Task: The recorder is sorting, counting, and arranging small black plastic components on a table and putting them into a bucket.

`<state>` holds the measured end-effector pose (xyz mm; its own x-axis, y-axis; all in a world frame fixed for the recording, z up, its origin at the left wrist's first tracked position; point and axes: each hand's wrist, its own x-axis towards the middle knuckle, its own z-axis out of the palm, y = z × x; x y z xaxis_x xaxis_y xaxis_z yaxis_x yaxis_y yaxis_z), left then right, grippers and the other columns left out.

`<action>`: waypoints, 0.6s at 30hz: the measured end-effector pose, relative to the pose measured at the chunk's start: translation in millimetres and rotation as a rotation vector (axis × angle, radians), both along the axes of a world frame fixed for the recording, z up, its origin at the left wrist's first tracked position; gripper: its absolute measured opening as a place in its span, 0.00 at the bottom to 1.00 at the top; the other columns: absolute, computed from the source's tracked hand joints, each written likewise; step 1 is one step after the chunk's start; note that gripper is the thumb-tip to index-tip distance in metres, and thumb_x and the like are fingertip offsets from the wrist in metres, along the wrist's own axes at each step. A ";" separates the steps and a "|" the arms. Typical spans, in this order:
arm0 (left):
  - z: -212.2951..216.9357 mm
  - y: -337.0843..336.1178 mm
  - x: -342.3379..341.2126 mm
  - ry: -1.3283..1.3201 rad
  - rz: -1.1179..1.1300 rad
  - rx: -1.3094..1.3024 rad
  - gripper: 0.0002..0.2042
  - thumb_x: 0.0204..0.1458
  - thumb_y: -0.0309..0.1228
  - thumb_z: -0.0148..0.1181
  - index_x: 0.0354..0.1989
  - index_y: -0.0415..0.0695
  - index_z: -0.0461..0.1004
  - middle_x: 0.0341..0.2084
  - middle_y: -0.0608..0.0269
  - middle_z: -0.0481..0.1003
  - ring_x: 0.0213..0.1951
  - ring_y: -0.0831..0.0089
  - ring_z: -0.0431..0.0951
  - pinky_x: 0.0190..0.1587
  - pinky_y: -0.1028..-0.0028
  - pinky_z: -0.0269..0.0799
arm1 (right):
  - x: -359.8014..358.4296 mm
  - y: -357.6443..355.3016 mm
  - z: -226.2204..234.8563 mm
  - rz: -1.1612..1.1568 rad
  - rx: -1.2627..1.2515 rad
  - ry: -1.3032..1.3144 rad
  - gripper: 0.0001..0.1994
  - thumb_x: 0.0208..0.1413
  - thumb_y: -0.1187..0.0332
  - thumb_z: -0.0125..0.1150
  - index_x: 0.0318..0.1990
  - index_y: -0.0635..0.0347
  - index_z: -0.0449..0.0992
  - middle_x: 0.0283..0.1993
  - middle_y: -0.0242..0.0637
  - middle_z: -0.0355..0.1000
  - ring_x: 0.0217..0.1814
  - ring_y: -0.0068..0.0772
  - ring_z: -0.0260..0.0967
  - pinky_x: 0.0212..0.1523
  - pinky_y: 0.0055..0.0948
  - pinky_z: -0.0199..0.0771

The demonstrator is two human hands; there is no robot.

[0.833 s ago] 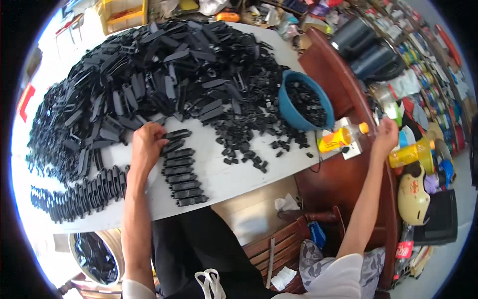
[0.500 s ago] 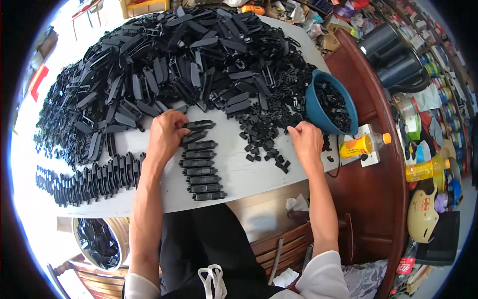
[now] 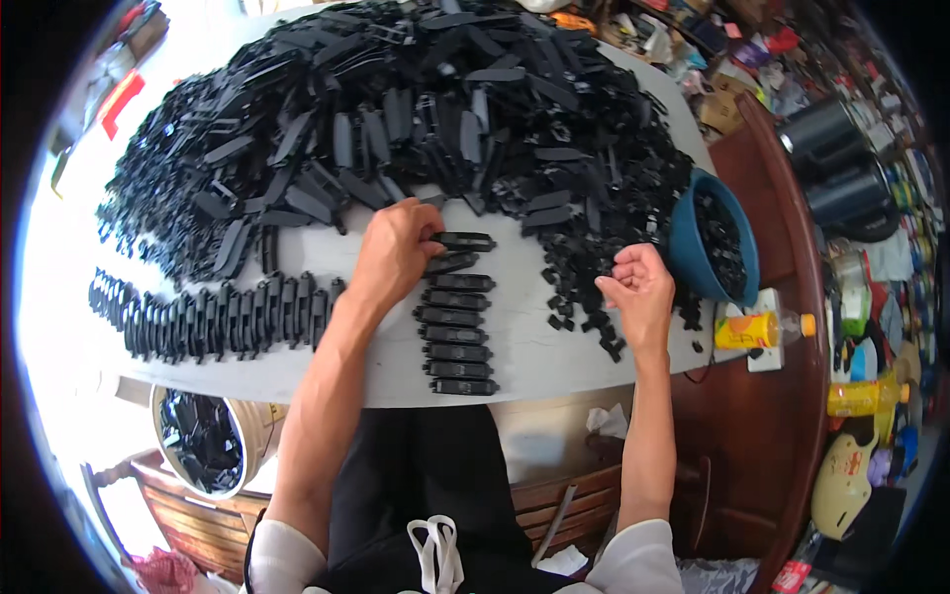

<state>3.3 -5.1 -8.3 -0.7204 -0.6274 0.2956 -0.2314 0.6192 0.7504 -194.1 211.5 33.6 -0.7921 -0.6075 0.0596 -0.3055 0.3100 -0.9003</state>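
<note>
Black plastic fills the left of my view: a row of slim parts (image 3: 218,322) stands side by side, curving along the near side of the table. Under the table edge I make out a pale bucket (image 3: 255,436) tipped toward me, with more dark pieces inside. Behind the row, a heaped pile of black parts (image 3: 396,109) spreads across most of the white table (image 3: 539,366).

Moving right, I come to the left hand (image 3: 398,247), fingers bent and thumb drawn in close to them, at the left end of the topmost piece in a column of black parts (image 3: 457,319). From here I cannot tell whether it grips that piece or only touches it. The column runs down toward the near edge, its pieces lying crosswise one below another; the second from the top sits at a slant.

Next are the small black pieces (image 3: 569,297), scattered off the pile's right end. Over their right side I see the right hand (image 3: 640,287), loosely curled, thumb pointing left; whether something small sits in it, I cannot tell. Just beside it, a blue bowl (image 3: 686,243) leans, filled with small dark pieces. Farther right lie a yellow-labelled bottle (image 3: 747,331) and, past the reddish-brown wooden seat (image 3: 767,426), a cream helmet (image 3: 841,487).
</note>
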 end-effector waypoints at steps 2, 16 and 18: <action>-1.1 1.9 -2.8 0.029 -0.018 -0.005 0.12 0.33 0.18 0.67 0.29 0.37 0.73 0.24 0.54 0.71 0.29 0.56 0.74 0.32 0.64 0.68 | 13.4 -16.4 -2.1 0.157 -0.011 0.061 0.12 0.40 0.84 0.66 0.34 0.66 0.73 0.27 0.30 0.69 0.25 0.16 0.63 0.28 0.18 0.67; -5.4 2.7 -2.8 0.041 0.001 0.033 0.11 0.34 0.17 0.65 0.28 0.36 0.73 0.24 0.55 0.70 0.28 0.58 0.73 0.32 0.65 0.68 | 50.0 -108.7 -18.6 0.536 -0.029 0.367 0.11 0.37 0.87 0.61 0.32 0.68 0.74 0.30 0.39 0.68 0.30 0.37 0.70 0.31 0.29 0.69; -4.5 3.0 -2.2 0.051 0.004 0.041 0.11 0.34 0.17 0.65 0.28 0.36 0.73 0.24 0.55 0.70 0.29 0.57 0.73 0.32 0.65 0.68 | 47.8 -108.7 -17.1 0.577 -0.036 0.441 0.10 0.38 0.87 0.61 0.31 0.68 0.74 0.30 0.41 0.68 0.32 0.42 0.70 0.32 0.31 0.69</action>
